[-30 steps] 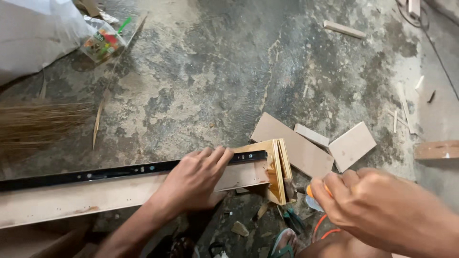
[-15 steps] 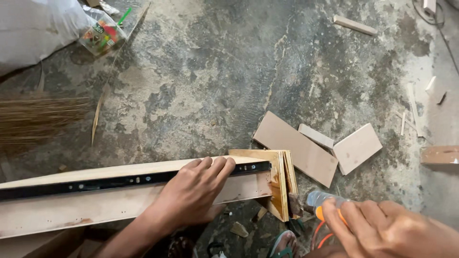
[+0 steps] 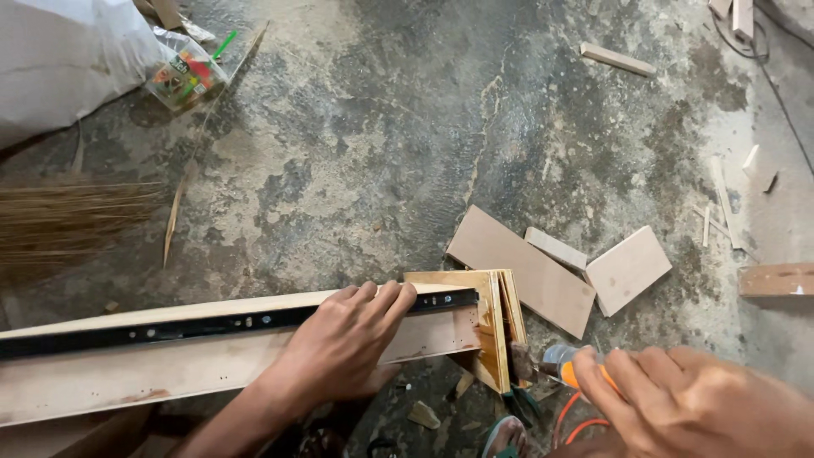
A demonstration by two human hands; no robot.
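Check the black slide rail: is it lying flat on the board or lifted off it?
Lying flat. The black slide rail runs along the wooden board, with the left hand pressing on it.

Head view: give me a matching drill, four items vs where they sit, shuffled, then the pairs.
Items:
1. left hand
2. right hand
3. broom bristles
4. snack packet

Places:
A. far left edge, on the concrete floor
B. pressed flat on the black drawer slide and the wooden board
C. upper left, beside the white sack
D. lower right, gripping an orange-handled tool

Pairs: 1-B, 2-D, 3-A, 4-C
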